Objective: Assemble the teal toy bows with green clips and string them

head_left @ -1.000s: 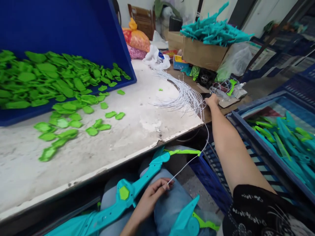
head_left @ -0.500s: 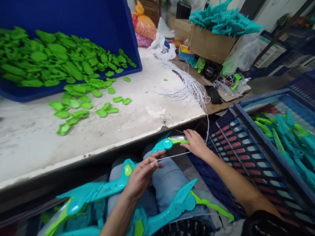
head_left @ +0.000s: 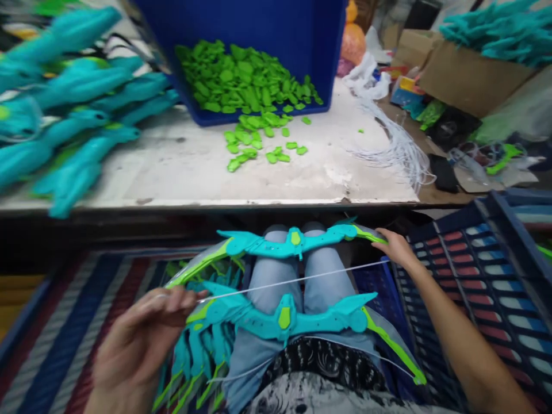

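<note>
A teal toy bow (head_left: 271,248) with lime-green limbs lies across the knees. My right hand (head_left: 394,247) is closed on its right limb tip. A white string (head_left: 297,280) runs taut from that hand to my left hand (head_left: 142,330), whose fingers pinch it close to the bow's left tip. Whether the left fingers also touch the tip, I cannot tell. Nearer the body, a second toy bow (head_left: 319,325) rests on the lap, its own string hanging slack. More teal bows (head_left: 194,351) are stacked below, partly hidden by my left hand.
A blue bin (head_left: 267,34) of green pieces stands on the white table (head_left: 181,172), with loose green pieces (head_left: 245,155) before it. Teal bows (head_left: 81,109) pile up at left. White strings (head_left: 401,149) lie at right, above a dark blue crate (head_left: 466,276).
The view has swung left. My left hand has moved left along the bow, drawing the string out towards its left tip. My right hand stays at the right limb.
</note>
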Available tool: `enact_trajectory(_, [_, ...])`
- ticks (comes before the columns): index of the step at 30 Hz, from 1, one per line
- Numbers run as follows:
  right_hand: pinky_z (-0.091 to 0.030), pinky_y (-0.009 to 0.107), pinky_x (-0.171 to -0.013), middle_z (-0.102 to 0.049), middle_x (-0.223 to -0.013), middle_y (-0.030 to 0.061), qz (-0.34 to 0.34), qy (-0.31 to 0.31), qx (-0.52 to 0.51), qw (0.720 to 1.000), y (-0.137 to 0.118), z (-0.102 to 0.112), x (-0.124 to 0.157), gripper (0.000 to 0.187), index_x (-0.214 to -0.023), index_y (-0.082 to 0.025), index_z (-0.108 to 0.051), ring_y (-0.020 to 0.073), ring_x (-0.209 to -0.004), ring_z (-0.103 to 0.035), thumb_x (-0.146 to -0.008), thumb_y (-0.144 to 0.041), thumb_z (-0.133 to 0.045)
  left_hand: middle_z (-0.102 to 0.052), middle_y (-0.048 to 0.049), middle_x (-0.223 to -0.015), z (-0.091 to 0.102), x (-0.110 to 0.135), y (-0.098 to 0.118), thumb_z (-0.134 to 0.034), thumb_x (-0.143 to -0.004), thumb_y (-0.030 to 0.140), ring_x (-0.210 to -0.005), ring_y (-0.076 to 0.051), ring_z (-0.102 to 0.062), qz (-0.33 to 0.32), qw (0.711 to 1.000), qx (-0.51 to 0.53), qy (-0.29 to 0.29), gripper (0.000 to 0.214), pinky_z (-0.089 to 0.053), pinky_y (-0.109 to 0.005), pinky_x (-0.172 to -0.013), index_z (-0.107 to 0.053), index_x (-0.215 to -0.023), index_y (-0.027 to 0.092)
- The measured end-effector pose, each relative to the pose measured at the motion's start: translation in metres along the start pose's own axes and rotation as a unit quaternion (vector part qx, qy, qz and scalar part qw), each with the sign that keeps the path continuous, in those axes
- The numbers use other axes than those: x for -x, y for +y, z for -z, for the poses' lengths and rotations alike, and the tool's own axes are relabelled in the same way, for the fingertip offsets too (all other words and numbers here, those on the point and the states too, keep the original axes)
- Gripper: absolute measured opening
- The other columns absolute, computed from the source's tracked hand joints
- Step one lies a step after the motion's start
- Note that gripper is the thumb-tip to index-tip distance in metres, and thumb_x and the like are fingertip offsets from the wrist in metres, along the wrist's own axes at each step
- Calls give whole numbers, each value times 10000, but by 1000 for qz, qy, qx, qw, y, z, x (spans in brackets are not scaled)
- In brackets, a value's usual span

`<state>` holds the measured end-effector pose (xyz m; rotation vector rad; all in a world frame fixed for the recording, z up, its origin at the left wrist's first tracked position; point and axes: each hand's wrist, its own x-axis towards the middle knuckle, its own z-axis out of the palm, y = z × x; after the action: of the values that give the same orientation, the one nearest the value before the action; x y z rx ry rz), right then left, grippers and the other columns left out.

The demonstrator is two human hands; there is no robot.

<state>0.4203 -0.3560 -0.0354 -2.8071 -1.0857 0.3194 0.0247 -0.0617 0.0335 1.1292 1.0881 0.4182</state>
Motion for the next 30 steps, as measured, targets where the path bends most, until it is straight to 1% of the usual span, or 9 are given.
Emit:
enact_trajectory(3, [-493,444,-866,-684,-1045,179,63,89,30,994,-25,-1,1,361,-1121,-106,-650,318,-969,-629,-828,-315,-628,-634,1,-620,-20,18,-23,-871,-428,492,-711,-195,-633,1,984,175,-30,404,-559,-368,-781,-659,-585,185])
enact_trajectory(6, [-472,430,-925,-664,-1065,160,211,207,-16,955,-96,-3,3,340,-1111,-127,-639,282,-1018,-582,-916,-374,-509,-667,-5,-620,-57,24,-38,-911,-450,406,-720,-201,-688,35,969,235,-68,420,-548,-339,-795,-698,-724,169])
enact_trajectory(9, [-443,413,-973,-621,-1169,162,394,160,-21,905,-187,-20,2,387,-1189,-113,-602,277,-1096,-537,-893,-360,-560,-661,12,-578,-82,23,-41,-924,-461,343,-688,-188,-701,57,953,278,-102,487,-536,-296,-754,-686,-852,175])
enact_trajectory(11, [-419,452,-981,-613,-1172,170,426,92,37,899,-235,-35,-2,489,-1291,-119,-546,298,-1085,-537,-848,-310,-625,-673,-14,-589,-90,23,-39,-920,-473,347,-664,-190,-699,75,945,286,-141,451,-535,-291,-724,-653,-777,148])
enact_trajectory(13, [-428,460,-934,-637,-1090,162,409,33,82,908,-260,-46,-8,560,-1381,-141,-470,293,-1005,-564,-849,-247,-608,-667,-26,-582,-90,24,-36,-904,-503,381,-575,-168,-667,91,938,286,-175,434,-535,-292,-662,-605,-703,137])
enact_trajectory(17, [-458,382,-850,-669,-1020,127,426,-53,42,902,-254,-41,-25,605,-1481,-179,-318,245,-924,-596,-903,-235,-485,-536,55,-476,-71,24,-30,-849,-598,419,-368,-40,-412,48,937,318,-135,403,-417,-200,-466,-577,-714,146])
enact_trajectory(20, [-461,310,-772,-692,-1000,89,455,-138,11,880,-237,-26,-39,553,-1454,-243,-382,210,-855,-621,-911,-309,-458,-480,71,-466,-43,20,-26,-833,-616,418,-406,-34,-381,-46,947,319,-4,379,-340,-165,-438,-597,-731,145])
enact_trajectory(24, [-403,245,-608,-697,-801,33,398,-225,5,889,-232,-17,-52,513,-1382,-281,-498,172,-657,-594,-882,-392,-475,-501,56,-487,-6,5,-20,-817,-602,423,-424,-44,-399,-135,943,248,179,365,-288,-167,-414,-620,-723,141])
enact_trajectory(30, [-342,237,-529,-616,-613,-1,374,-244,-19,895,-236,-23,-58,540,-1336,-253,-559,135,-507,-473,-829,-428,-499,-529,33,-504,22,-31,-5,-746,-634,413,-430,-59,-395,-170,951,125,226,311,-250,-190,-405,-652,-730,132])
